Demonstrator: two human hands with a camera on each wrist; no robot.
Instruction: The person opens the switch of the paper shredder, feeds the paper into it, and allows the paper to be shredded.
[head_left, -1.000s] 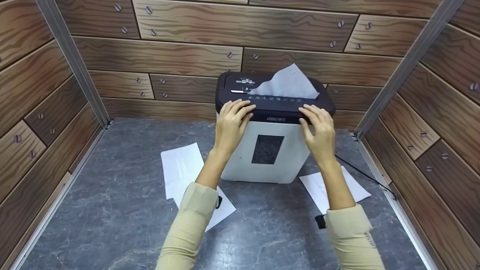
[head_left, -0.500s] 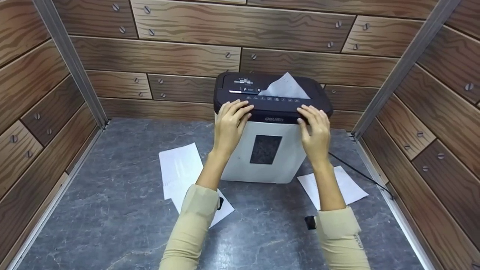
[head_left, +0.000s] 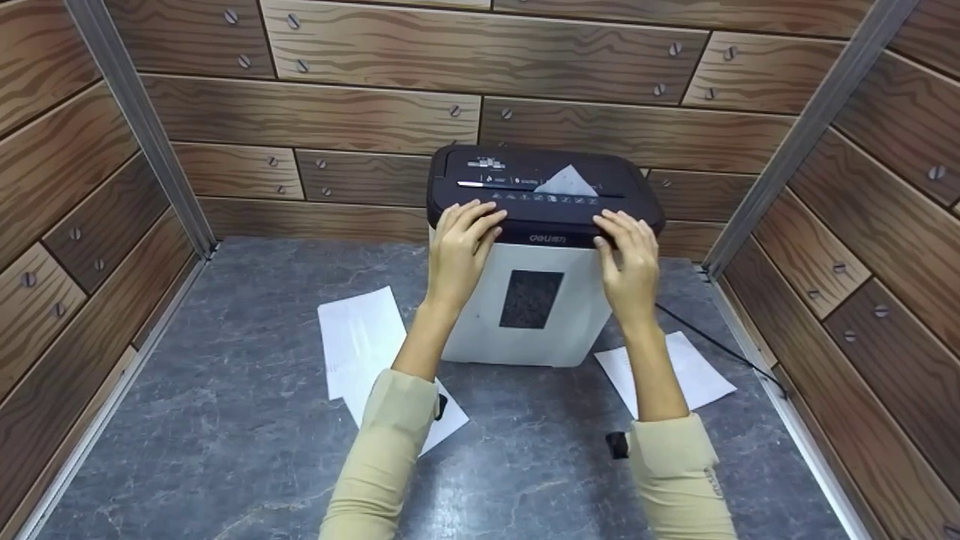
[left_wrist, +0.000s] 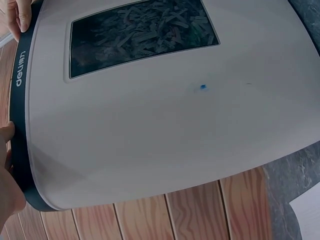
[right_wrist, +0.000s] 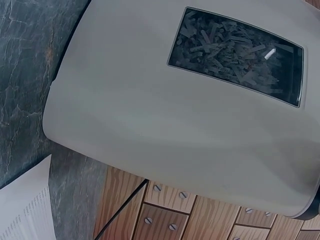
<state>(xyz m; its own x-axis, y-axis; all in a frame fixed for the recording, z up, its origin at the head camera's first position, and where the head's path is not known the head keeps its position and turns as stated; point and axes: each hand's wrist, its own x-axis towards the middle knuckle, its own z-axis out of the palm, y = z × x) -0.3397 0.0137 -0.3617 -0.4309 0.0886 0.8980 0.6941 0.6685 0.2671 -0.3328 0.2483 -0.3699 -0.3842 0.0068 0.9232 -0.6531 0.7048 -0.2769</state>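
Note:
A shredder with a black top [head_left: 547,214] and a pale grey bin [head_left: 480,322] stands upright at the back. From its slot a small triangle of white paper [head_left: 570,182] sticks up. My left hand [head_left: 460,255] rests its fingers on the lid's front edge at the left; my right hand [head_left: 631,266] rests likewise at the right. Neither touches the paper. In the left wrist view, the bin window [left_wrist: 145,35] shows paper shreds, and part of the left hand [left_wrist: 7,185] is at the black rim. The right wrist view shows the window [right_wrist: 237,55] too.
Overlapping printed sheets [head_left: 364,337] lie on the grey marbled surface [head_left: 225,375] left of the shredder. Another sheet [head_left: 694,375] lies at the right, partly under the right forearm. A black cable [head_left: 720,345] runs to the right side. Wood-patterned walls [head_left: 360,112] enclose the area.
The paper in the slot has sunk, from a large piece to a small tip. Both hands have kept their places on the lid; the right forearm has shifted slightly inward.

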